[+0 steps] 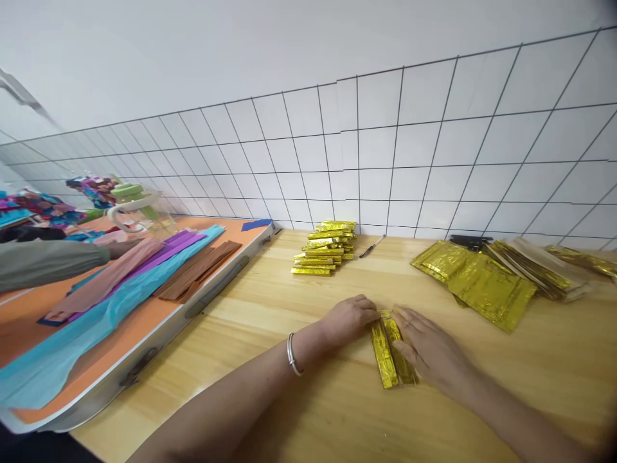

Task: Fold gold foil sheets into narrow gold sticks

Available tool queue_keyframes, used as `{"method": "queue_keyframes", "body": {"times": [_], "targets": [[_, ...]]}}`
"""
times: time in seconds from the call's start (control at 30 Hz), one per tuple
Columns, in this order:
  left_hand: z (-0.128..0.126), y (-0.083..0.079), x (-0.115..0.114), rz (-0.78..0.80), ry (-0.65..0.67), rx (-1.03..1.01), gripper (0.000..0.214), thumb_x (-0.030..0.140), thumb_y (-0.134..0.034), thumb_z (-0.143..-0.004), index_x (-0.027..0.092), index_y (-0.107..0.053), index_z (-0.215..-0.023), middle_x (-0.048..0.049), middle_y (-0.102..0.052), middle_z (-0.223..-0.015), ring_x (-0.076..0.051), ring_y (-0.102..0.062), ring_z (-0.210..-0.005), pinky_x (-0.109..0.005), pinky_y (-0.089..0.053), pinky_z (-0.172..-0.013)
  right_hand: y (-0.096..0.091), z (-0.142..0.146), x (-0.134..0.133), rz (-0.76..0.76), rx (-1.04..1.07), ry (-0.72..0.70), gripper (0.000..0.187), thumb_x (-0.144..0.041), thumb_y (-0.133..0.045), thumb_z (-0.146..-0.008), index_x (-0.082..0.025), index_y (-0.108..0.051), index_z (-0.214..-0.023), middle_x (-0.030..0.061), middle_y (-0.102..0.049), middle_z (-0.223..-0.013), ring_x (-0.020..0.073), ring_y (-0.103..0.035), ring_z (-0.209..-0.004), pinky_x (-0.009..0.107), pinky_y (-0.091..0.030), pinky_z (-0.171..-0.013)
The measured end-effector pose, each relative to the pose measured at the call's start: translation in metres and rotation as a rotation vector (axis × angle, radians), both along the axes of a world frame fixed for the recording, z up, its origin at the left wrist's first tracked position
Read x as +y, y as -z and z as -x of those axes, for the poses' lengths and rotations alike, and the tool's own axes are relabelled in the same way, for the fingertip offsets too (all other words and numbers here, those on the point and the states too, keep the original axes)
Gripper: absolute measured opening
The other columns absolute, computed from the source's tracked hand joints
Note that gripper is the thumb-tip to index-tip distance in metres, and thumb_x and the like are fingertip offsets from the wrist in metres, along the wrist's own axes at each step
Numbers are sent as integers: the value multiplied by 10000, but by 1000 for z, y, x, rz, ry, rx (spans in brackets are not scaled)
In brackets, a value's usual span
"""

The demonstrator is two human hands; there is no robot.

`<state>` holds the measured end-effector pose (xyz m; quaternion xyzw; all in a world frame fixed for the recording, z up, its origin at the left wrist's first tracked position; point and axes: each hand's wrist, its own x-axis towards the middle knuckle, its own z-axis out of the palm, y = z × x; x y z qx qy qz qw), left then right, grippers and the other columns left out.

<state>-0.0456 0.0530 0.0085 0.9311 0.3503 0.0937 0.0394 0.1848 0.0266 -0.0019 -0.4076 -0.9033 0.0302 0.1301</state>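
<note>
A gold foil sheet (384, 354), folded lengthwise into narrow panels, lies on the wooden table in front of me. My left hand (348, 319) is closed at its far left corner, fingers curled and fingertips on the foil. On the opposite side, my right hand (429, 347) has its fingers and thumb on the foil's right panel, covering part of it. Beyond my left hand rises a stack of narrow folded gold foil strips (322, 247). Wider flat gold foil sheets (491, 289) lie in a loose pile to the right.
A black pen (371, 247) lies near the gridded wall (371, 154). To the left, an orange-topped table (250, 239) carries teal tissue strips (120, 292), brown strips (197, 270) and a green-lidded jug (144, 209). Another person's sleeved arm (53, 260) reaches over it.
</note>
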Motion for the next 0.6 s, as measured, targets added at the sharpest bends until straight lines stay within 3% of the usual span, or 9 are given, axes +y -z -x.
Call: {"method": "queue_keyframes", "body": {"times": [0.1, 0.3, 0.47, 0.6], "targets": [[5, 0, -19, 2, -3, -9, 324, 250, -390, -907, 194, -484, -1212, -68, -576, -1150, -161, -522, -1012, -284, -385, -916, 20, 2, 10, 21, -54, -103, 595, -465, -320, -897, -159, -253, -1403, 94, -238, -1462, 233, -215, -1333, 412, -242, -1069], [7, 7, -50, -24, -103, -6, 589, 469, -377, -877, 133, -312, -1356, -120, -373, -1387, -247, -324, -1279, -385, -257, -1050, 28, 5, 7, 49, -95, -98, 665, -537, -297, -883, -154, -203, -1418, 106, -170, -1476, 241, -140, -1351, 426, -188, -1087], [1, 9, -32, -22, -153, -34, 458, 436, -362, -899, 212, -400, -1296, -60, -434, -1353, -201, -383, -1248, -389, -246, -1050, 25, -2, 16, 33, -96, -101, 626, -516, -291, -893, -196, -188, -1421, 85, -177, -1478, 229, -153, -1350, 437, -197, -1079], [-3, 4, -8, 18, -93, -46, 442, 469, -416, -872, 247, -439, -1253, -38, -478, -1316, -180, -419, -1220, -388, -243, -1050, 26, -9, 26, 3, -96, -50, 619, -519, -280, -894, -205, -190, -1420, 94, -213, -1468, 236, -181, -1343, 463, -203, -1067]]}}
